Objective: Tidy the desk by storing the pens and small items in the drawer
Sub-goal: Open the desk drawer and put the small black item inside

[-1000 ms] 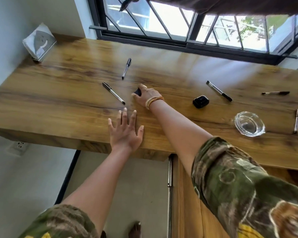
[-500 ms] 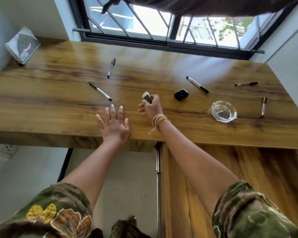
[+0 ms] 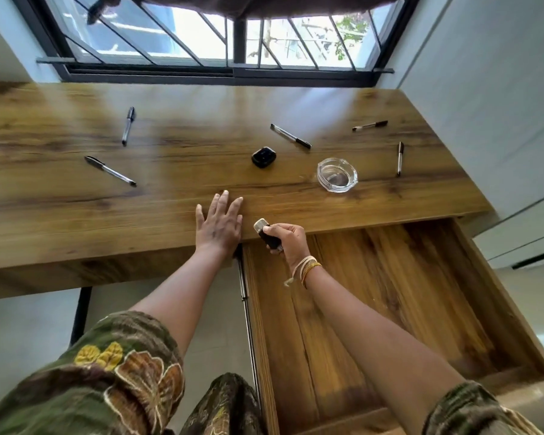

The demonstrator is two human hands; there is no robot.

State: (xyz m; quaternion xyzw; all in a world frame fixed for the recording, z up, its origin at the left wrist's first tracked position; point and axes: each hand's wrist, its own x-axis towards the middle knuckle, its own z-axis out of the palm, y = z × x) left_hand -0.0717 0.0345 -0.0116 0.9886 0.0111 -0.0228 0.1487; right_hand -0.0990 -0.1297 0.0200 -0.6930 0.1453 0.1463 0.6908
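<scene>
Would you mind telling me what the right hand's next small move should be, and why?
Probably lower the right hand and release the small dark item into the open drawer: the fingers grip it at the desk edge, just above the drawer's bare floor.

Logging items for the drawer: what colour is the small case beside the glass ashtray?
Glossy black case, clearest in the head view.

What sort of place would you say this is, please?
Probably a home study or bedroom corner: a wooden desk under a barred window, with an open drawer and scattered pens.
</scene>
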